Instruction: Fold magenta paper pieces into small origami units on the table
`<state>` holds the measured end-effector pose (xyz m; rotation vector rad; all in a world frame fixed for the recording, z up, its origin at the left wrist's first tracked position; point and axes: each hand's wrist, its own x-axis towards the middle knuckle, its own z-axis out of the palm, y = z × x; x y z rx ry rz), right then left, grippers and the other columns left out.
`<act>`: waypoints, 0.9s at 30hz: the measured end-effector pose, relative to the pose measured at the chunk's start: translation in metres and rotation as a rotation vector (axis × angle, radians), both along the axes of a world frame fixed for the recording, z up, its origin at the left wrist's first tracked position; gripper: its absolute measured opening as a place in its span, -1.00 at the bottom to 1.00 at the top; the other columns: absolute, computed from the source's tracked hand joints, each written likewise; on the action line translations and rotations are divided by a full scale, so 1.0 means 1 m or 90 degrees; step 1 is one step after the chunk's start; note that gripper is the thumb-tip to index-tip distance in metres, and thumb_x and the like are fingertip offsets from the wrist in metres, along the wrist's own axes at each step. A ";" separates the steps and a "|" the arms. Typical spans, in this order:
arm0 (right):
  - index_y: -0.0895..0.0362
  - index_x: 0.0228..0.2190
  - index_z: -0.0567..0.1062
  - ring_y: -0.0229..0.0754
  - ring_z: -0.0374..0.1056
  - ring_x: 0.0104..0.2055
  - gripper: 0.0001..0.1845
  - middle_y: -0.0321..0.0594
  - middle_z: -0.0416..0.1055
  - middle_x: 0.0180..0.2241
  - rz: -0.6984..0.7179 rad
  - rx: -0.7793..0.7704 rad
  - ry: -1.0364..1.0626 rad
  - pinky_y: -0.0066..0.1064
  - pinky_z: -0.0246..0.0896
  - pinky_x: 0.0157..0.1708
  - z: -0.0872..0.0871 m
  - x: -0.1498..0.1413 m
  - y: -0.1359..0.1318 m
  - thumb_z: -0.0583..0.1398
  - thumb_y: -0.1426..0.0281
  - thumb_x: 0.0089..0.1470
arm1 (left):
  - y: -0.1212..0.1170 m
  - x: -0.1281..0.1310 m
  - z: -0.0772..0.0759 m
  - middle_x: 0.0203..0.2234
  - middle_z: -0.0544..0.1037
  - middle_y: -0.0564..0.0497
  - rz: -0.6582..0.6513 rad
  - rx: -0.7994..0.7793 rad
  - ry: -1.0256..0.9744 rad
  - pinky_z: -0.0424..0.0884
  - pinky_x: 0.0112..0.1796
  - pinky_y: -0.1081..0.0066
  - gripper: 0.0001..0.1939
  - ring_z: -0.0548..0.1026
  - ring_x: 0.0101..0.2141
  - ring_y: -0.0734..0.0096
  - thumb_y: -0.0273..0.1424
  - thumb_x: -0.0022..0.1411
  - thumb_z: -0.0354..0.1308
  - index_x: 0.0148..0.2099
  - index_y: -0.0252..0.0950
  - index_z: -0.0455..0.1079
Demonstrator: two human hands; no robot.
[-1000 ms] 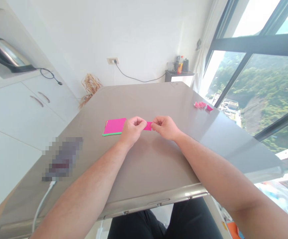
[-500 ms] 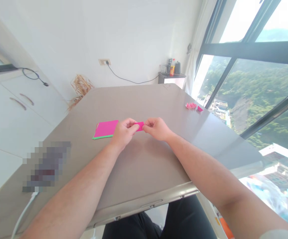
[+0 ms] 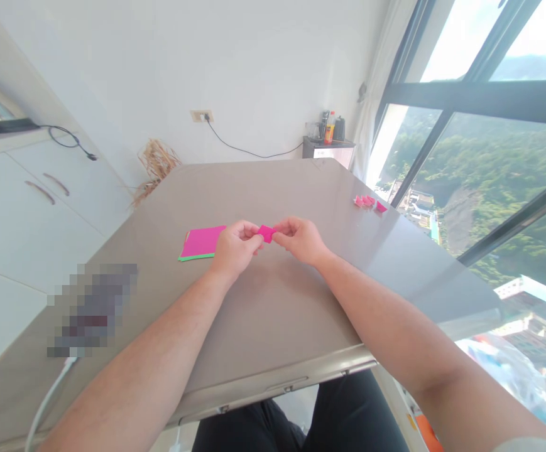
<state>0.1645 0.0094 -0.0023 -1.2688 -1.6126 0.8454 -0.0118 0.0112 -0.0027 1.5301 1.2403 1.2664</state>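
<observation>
Both hands meet over the middle of the grey table [image 3: 277, 301]. My left hand [image 3: 235, 248] and my right hand [image 3: 298, 238] each pinch one side of a small folded pink paper [image 3: 266, 233], held just above the tabletop. The fingers of both hands are curled in a pinch on it. A stack of pink paper sheets [image 3: 202, 242], with a green sheet showing at its lower edge, lies flat just left of my left hand.
Several small folded pink pieces [image 3: 369, 202] lie near the table's right edge by the window. A blurred-out object [image 3: 91, 311] with a white cable sits at the left front. White cabinets stand to the left, a side table with bottles [image 3: 329, 129] at the back.
The pink paper between my fingers looks shorter and more square than before, folded in. Both hands stay at the same spot; the camera view shifted slightly.
</observation>
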 end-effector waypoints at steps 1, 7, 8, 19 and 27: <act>0.11 -0.29 0.51 -0.28 0.34 -0.43 -0.74 -0.31 0.49 -0.43 -0.011 0.009 0.037 -0.42 0.24 -0.41 0.000 -0.001 0.000 0.27 0.27 -0.07 | 0.000 0.001 0.000 -0.50 0.56 0.05 0.003 -0.018 -0.040 0.40 -0.46 0.42 -0.81 0.53 -0.48 0.37 -0.41 -0.03 0.28 -0.31 -0.26 0.39; 0.12 -0.41 0.46 -0.27 0.35 -0.40 -0.81 -0.30 0.50 -0.42 -0.008 0.024 0.079 -0.40 0.26 -0.36 0.002 -0.004 -0.005 0.30 0.31 -0.11 | -0.005 0.007 0.000 -0.42 0.59 0.05 -0.029 -0.021 -0.065 0.44 -0.46 0.39 -0.52 0.56 -0.47 0.35 -0.40 0.00 0.30 0.02 -0.22 0.37; 0.12 -0.43 0.47 -0.27 0.34 -0.40 -0.83 -0.31 0.48 -0.44 -0.009 0.025 0.069 -0.40 0.25 -0.37 0.003 -0.004 -0.007 0.30 0.32 -0.11 | -0.006 0.007 -0.001 -0.41 0.60 0.03 -0.043 -0.008 -0.041 0.44 -0.45 0.39 -0.57 0.56 -0.46 0.35 -0.37 0.03 0.30 -0.01 -0.23 0.40; 0.11 -0.44 0.50 -0.26 0.37 -0.41 -0.91 -0.31 0.49 -0.45 0.036 0.053 0.084 -0.38 0.30 -0.34 0.002 -0.005 -0.008 0.27 0.38 -0.08 | -0.010 0.008 -0.004 -0.46 0.61 0.03 -0.052 0.058 0.055 0.51 -0.37 0.35 -0.74 0.61 -0.40 0.30 -0.34 0.17 0.22 -0.06 -0.20 0.46; 0.12 -0.35 0.52 -0.26 0.41 -0.43 -0.86 -0.28 0.51 -0.47 0.101 0.005 0.129 -0.40 0.34 -0.42 0.004 -0.006 -0.010 0.25 0.34 -0.01 | -0.011 0.012 -0.002 -0.48 0.54 0.06 -0.071 0.008 -0.100 0.59 -0.37 0.29 -0.69 0.59 -0.44 0.33 -0.27 0.02 0.39 -0.29 -0.26 0.34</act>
